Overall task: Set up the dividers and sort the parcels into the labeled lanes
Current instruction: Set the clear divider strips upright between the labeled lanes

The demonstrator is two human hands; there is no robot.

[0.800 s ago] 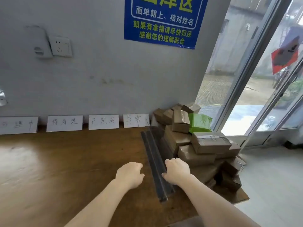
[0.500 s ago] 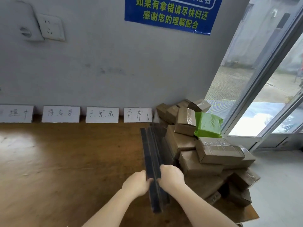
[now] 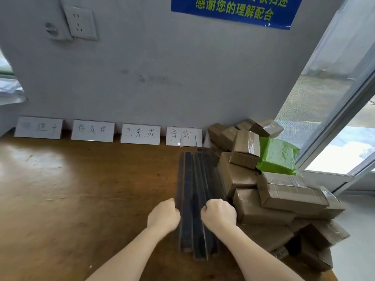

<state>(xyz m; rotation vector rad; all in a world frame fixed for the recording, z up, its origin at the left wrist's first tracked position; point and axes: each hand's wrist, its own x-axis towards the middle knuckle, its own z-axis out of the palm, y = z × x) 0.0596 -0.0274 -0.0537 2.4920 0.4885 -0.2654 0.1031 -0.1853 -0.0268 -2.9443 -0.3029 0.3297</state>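
fingers (image 3: 176, 208) of the left hand (image 3: 163, 217) are curled in against the left edge of the dividers (image 3: 190, 179). those of the right hand (image 3: 219, 214) are curled on the right edge, so both hands grip the dark bundle from either side, near its close end. the grey wall (image 3: 162, 78) fills the back, with a glass door (image 3: 334, 94) at the right. the brown bench (image 3: 71, 189) runs along under the wall. at its right end sits a heap of parcels (image 3: 284, 193), brown taped boxes stacked loose, with one green parcel (image 3: 277, 155) near the top. the dividers lie flat on the bench, long dark strips side by side, running from the person toward the wall, right up against the left side of the heap. a blue sign (image 3: 233, 9) with printed characters hangs high on the wall. four white label cards (image 3: 140, 133) stand along the foot of the wall, the rightmost just beyond the far end of the dividers. a white socket (image 3: 81, 23) is up at the left.
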